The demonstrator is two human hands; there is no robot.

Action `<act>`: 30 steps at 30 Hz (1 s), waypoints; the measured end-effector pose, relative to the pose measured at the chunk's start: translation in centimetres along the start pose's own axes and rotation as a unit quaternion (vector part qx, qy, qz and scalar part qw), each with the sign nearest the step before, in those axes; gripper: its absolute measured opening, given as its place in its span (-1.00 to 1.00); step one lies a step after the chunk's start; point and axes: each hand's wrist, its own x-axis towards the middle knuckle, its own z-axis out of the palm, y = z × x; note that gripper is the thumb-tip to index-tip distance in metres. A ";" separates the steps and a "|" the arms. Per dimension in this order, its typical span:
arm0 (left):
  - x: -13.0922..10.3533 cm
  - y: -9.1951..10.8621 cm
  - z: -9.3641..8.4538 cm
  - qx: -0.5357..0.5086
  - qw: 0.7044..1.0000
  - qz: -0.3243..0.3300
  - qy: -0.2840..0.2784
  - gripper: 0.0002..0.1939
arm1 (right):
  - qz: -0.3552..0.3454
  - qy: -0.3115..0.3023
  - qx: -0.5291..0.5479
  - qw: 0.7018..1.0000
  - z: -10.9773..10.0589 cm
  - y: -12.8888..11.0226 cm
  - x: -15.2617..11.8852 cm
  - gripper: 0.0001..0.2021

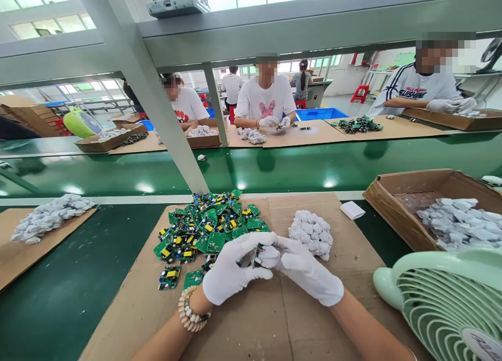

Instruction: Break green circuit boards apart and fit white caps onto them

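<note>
Both my hands wear white gloves and meet above the cardboard sheet. My left hand (239,267) is closed around a small green circuit board (258,255), held on edge between thumb and fingers. A soft white lump (270,256) lies against the board's right side. My right hand (304,269) has its fingers closed at that lump, its fingertips partly hidden. Beyond my left hand spreads a heap of circuit boards (215,222) with yellow and black parts. A cluster of white lumps (310,233) sits just past my right hand.
A light green fan (443,298) stands at the near right. Behind it is a cardboard box (392,209) of white lumps. A folded white piece (353,210) lies beside the cardboard sheet (251,324). A slanted metal post (157,100) rises ahead. Co-workers sit across the green belt (274,167).
</note>
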 end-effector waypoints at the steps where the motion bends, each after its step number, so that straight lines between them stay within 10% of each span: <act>1: 0.0 -0.1 0.0 -0.006 1.000 0.013 0.002 -0.47 | 0.014 -0.004 0.009 1.000 0.0 -0.2 0.0 -0.67; 13: -0.4 -0.8 0.9 0.020 0.998 0.024 -0.045 -0.43 | -0.033 0.121 -0.088 0.988 0.1 1.6 0.1 -0.84; 22: -0.6 -0.2 0.2 0.001 0.996 -0.093 0.004 -0.40 | 0.033 0.037 0.085 0.995 0.5 0.9 0.3 -0.80; 30: -0.2 -0.3 0.7 0.014 0.999 -0.020 -0.033 -0.44 | 0.037 0.089 0.052 0.994 0.4 1.5 0.4 -0.96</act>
